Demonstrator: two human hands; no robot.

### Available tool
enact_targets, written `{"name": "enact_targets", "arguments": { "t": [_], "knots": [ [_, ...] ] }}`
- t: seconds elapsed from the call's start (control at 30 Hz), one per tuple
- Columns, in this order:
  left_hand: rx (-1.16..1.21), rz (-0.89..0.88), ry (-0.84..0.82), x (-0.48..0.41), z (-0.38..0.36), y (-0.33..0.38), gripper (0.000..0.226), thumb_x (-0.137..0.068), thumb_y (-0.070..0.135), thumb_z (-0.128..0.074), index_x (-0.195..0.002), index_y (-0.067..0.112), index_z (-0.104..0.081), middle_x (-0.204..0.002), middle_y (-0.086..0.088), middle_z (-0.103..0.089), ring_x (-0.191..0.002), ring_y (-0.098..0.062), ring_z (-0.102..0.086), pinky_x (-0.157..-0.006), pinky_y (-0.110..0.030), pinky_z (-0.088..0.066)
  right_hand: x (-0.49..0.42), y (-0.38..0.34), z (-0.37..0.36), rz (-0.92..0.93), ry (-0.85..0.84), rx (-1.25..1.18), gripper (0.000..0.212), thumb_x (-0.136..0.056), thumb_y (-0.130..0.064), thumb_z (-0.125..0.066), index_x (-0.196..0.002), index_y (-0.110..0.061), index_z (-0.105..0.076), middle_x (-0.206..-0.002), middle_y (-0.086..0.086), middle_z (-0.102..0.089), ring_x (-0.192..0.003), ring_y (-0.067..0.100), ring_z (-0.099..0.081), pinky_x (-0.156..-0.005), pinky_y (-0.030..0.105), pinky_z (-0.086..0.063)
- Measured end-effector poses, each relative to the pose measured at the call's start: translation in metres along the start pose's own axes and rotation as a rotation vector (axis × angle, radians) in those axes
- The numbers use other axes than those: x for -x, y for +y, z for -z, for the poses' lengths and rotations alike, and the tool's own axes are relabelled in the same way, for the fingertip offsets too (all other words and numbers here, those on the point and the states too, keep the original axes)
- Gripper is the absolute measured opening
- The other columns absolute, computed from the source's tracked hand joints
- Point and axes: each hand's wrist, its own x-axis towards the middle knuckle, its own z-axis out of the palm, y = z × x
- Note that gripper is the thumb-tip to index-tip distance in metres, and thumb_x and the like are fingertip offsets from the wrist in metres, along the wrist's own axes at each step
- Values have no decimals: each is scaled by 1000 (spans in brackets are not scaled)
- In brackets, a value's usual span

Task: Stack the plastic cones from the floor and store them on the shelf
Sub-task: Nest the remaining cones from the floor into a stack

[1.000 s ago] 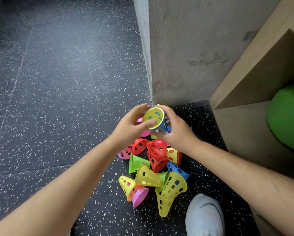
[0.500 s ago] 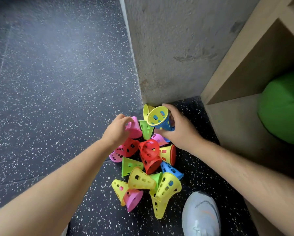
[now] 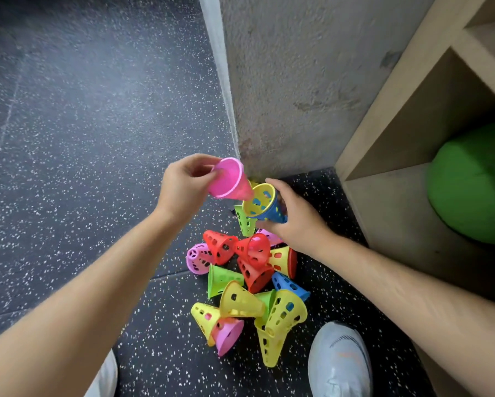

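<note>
In the head view, the left hand point(image 3: 183, 187) is pinching a pink cone point(image 3: 229, 182) by its wide rim at frame centre, tip pointing right. Just beside it, the right hand point(image 3: 293, 222) is wrapping its fingers around a yellow cone nested in a blue one point(image 3: 262, 203). Loose cones point(image 3: 249, 282) are lying piled on the speckled floor point(image 3: 83, 138) below. The wooden shelf point(image 3: 406, 110) is standing at right.
</note>
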Motion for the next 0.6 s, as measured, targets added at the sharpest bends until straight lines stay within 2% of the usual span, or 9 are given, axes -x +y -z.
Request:
{"name": "enact_targets", "arguments": {
  "t": [0.1, 0.17, 0.23, 0.3, 0.37, 0.47, 0.53, 0.6],
  "knots": [
    [24, -2, -113, 11, -15, 10, 14, -91, 6, -75, -101, 15, -79, -88, 1, -78, -74, 0, -68, -72, -17, -52, -1, -6, -5, 39, 6, 46, 82, -72, -27, -87, -142, -30, -44, -119, -4, -63, -100, 8, -56, -89, 27, -48],
    [-6, -16, -144, 19, -23, 11, 14, -97, 26, -71, -107, 19, -77, -94, 8, -77, -79, 7, -67, -74, -13, -49, -3, -7, -10, 51, 24, 44, 83, -70, -31, -87, -142, -32, -43, -121, -4, -61, -106, 10, -54, -92, 31, -49],
    [26, 30, -202, 25, -25, 3, 43, -93, 53, -67, -127, 27, -68, -113, 13, -73, -98, 9, -66, -83, -11, -48, -6, -11, -14, 32, 41, 6, 83, -69, -37, -87, -139, -35, -43, -124, -4, -61, -113, 13, -56, -95, 38, -50],
    [145, 120, -301, 32, -24, -9, 76, -76, 65, -73, -143, 36, -51, -129, 14, -65, -115, 2, -64, -95, -17, -51, -12, -13, -19, 8, 39, -34, 81, -68, -43, -84, -138, -36, -43, -124, -7, -62, -113, 13, -59, -95, 41, -51],
    [199, 172, -326, 41, -26, -22, 90, -67, 50, -87, -145, 33, -46, -126, 11, -68, -112, -3, -67, -94, -21, -54, -19, -15, -26, 43, -11, -22, 82, -70, -47, -79, -141, -30, -43, -128, -7, -62, -116, 12, -59, -97, 40, -50],
    [186, 190, -171, 42, -25, -32, 76, -74, 16, -92, -138, 22, -52, -114, 4, -70, -95, -4, -69, -79, -22, -59, -28, -14, -31, 86, -184, -5, 88, -72, -37, -78, -149, -25, -38, -134, -6, -55, -120, 8, -55, -100, 31, -49],
    [121, 168, -104, 35, -19, -42, 69, -75, 14, -91, -133, 23, -54, -114, 2, -68, -90, -5, -67, -78, -29, -60, -38, -9, -25, 113, -201, 102, 76, -76, -16, -66, -148, -22, -41, -131, -3, -54, -113, 9, -55, -99, 24, -45],
    [5, 144, -102, 28, -12, -54, 71, -73, 20, -93, -132, 23, -54, -117, 3, -66, -94, -5, -65, -86, -22, -53, -53, -2, -19, 164, -116, 235, 61, -79, -4, -55, -139, -17, -54, -126, 4, -56, -114, 18, -54, -102, 25, -41]
  ]
}}
